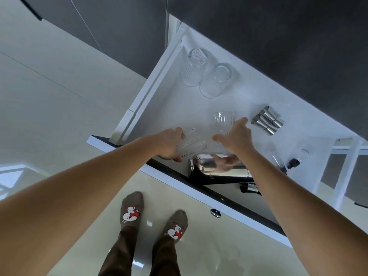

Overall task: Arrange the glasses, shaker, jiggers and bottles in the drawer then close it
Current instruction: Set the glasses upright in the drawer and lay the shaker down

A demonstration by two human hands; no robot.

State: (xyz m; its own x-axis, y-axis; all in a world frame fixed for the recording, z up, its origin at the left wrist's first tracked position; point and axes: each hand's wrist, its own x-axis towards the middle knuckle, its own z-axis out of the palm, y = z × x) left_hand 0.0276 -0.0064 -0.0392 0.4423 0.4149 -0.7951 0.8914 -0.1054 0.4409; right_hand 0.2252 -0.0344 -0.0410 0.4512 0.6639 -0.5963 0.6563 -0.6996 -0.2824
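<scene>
A white drawer (159, 80) was seen pulled open, running from the upper centre of the frame toward the lower right. Two ribbed glasses (196, 66) were laid on their sides, touching, near its upper end. At the centre of the frame, a third glass (191, 143) was held on its side by the left hand (170, 145), whose grip was wrapped around it, thumb below and fingers above. Just to the right, a fourth glass (224, 121) was seen standing upright; the right hand (237, 137) was spread open in front of it, and whether it touched the glass could not be told. Two steel jiggers (266, 120) were laid together at the right of centre, apart from that hand. A steel shaker (217, 168) was laid on its side along the drawer's front edge, below the right hand, whose reflection was shown on its body. Clear bottles (292, 158) with dark caps were seen lying further right, partly blurred. Patterned socks (132, 208) on a glossy floor (199, 246) were visible at the bottom centre.
</scene>
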